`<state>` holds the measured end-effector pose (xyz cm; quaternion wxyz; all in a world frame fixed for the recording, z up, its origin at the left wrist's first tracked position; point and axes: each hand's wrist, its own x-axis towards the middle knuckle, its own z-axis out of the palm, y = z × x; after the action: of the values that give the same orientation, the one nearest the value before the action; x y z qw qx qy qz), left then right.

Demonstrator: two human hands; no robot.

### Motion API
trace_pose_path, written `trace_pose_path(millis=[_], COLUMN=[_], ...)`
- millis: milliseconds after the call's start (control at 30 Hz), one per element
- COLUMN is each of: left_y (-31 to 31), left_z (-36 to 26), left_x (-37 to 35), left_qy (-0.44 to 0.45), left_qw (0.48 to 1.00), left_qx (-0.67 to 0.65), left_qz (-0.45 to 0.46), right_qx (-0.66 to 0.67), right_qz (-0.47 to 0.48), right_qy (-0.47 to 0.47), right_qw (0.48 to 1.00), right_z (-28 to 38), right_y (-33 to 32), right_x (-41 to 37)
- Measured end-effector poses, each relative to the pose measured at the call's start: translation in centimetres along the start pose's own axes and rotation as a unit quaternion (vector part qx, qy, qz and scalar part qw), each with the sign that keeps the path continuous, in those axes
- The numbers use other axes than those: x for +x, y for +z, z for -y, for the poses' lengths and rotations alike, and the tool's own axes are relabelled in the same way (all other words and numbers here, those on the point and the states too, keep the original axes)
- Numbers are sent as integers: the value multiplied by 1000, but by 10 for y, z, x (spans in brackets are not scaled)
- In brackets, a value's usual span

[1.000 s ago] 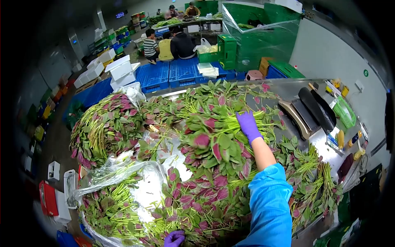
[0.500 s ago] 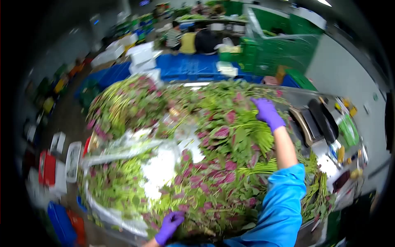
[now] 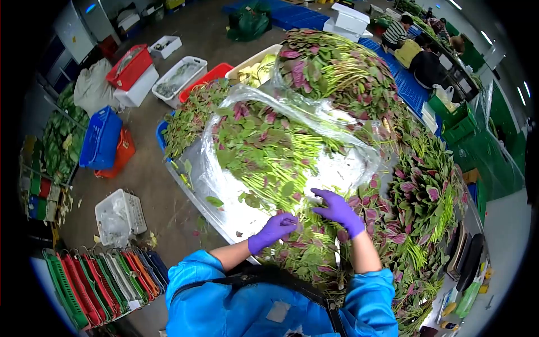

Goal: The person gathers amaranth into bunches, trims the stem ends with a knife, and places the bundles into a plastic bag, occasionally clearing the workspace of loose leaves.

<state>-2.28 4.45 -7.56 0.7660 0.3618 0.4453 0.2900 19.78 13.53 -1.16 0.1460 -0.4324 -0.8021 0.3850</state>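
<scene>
Loose red-and-green leafy greens (image 3: 307, 250) lie on the metal table (image 3: 196, 188) close to the edge where the person stands, and both gloved hands are over them. The right hand (image 3: 338, 212) has its fingers apart; the left hand (image 3: 273, 233) has its fingers curled inward, and whether they pinch a stem cannot be told. Just beyond, a clear plastic sheet (image 3: 209, 140) lies open toward the table's left end, bearing another spread of the greens with light stems. A large heaped bundle (image 3: 337, 73) sits toward the far left corner, and more bunches (image 3: 429, 191) run along the table's right part. Off the left end, a cream tub (image 3: 234, 72) holds pale yellow-green vegetables, next to a red bin (image 3: 193, 90) and a white basket (image 3: 193, 63) with greyish contents too small to tell. Farther out on the floor, a red crate (image 3: 129, 66) rests on a white box (image 3: 138, 90), and a blue crate (image 3: 101, 137) is stacked on an orange-red one (image 3: 120, 154). Nearer the person, a white lattice basket (image 3: 133, 210) contains clear plastic, above a row of colored crates (image 3: 106, 286) packed close together.
</scene>
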Motion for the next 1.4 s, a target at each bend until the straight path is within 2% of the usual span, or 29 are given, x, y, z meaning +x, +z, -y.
trace_pose_path(millis=[67,133,167,267,333,400,467,567,600,667,700,733,800,833,867,900,967,1000,1033,1067,1100,1133,1200,1267,1333,1400], left_y=[-23,-42,-57,-87,-107,-120,-133,-139,-145,-153,-148,-146,-147,-146,-149,-152,-158,-156,-153,-151,-154,-156,-160,-161,-163,-166], left_z=[2,-6,5,11,12,12,6,-13,-24,-34,-45,-45,-43,-42,-36,-27,-15,-20,-32,-38,-26,-22,-16,-15,-18,-19], left_x=[-6,-16,-15,-16,-9,0,8,26,36,43,40,39,37,33,33,35,39,34,26,21,21,17,11,-1,-10,-17], left_qy=[35,80,87,98,92,101,78,80,51,68,121,118,107,122,119,157,223,222,168,108,182,182,145,156,135,110], left_qw=[999,994,991,976,974,958,964,938,959,975,969,969,981,977,978,979,919,919,865,780,737,737,707,707,706,712], left_qx=[-33,-19,-36,-67,-97,-127,-114,-276,-225,-175,-195,-197,-125,-135,-133,6,279,279,451,606,636,636,689,686,693,693], left_qz=[-2,-76,-91,-180,-183,-238,-229,-195,-167,-119,-92,-87,-104,-107,-108,-131,-168,-169,-144,-113,-139,-138,-71,-74,-52,-44], right_qx=[-57,-137,-181,-279,-285,-302,-289,-270,-272,-277,-303,-305,-183,-213,-168,-118,-43,-43,-66,-89,-113,-112,-236,-265,-301,-261], right_qz=[-22,-79,-66,-53,-64,-46,-67,-69,-71,-76,-93,-93,-64,-39,-42,-48,-63,-62,-55,-49,-18,-17,-7,-33,-116,-115], right_qy=[-6,53,103,124,107,134,135,142,148,171,160,166,193,190,178,179,185,184,176,168,174,174,187,169,136,126], right_qw=[998,986,976,951,950,943,946,950,948,943,935,933,962,958,969,976,980,980,981,981,978,978,954,949,937,950], right_z=[17,23,36,55,58,49,39,44,47,60,68,61,41,42,37,28,16,12,9,6,10,23,47,44,37,27], right_y=[41,84,97,127,133,133,131,127,131,137,136,133,119,104,94,88,83,84,85,87,86,84,89,108,122,113], right_x=[43,81,96,134,150,164,168,167,165,162,161,161,175,179,182,185,188,189,190,191,191,189,181,171,167,172])
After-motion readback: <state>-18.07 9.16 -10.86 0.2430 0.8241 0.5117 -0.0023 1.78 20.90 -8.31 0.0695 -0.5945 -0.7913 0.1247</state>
